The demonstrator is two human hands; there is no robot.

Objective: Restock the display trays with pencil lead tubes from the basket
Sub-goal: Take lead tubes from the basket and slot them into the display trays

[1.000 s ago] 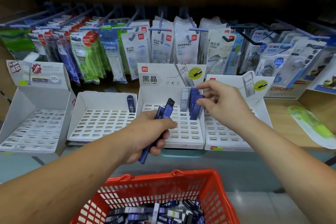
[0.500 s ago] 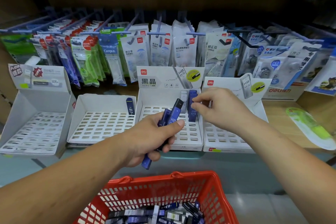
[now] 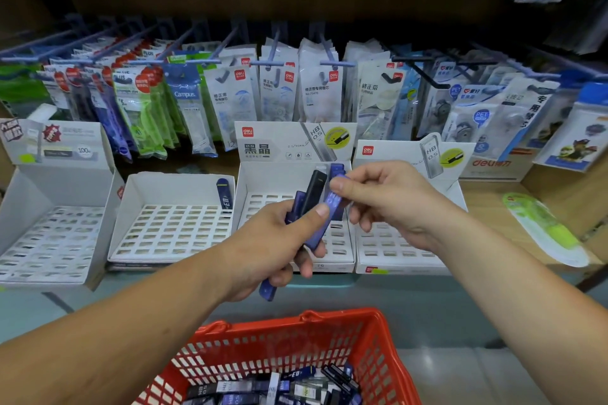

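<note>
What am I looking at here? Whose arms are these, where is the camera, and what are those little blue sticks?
There is no machine here. These are a person's two bare arms, filmed by one wide-angle camera worn on the head, looking forward and down. The left hand grips a bundle of tubes of pencil lead, some blue and one black. The right hand pinches the top end of one blue tube in that bundle. Below, a red basket holds many more tubes. On the shelf stand four white display trays with slotted floors. One of them holds a single tube. Packets hang on hooks behind.
</note>
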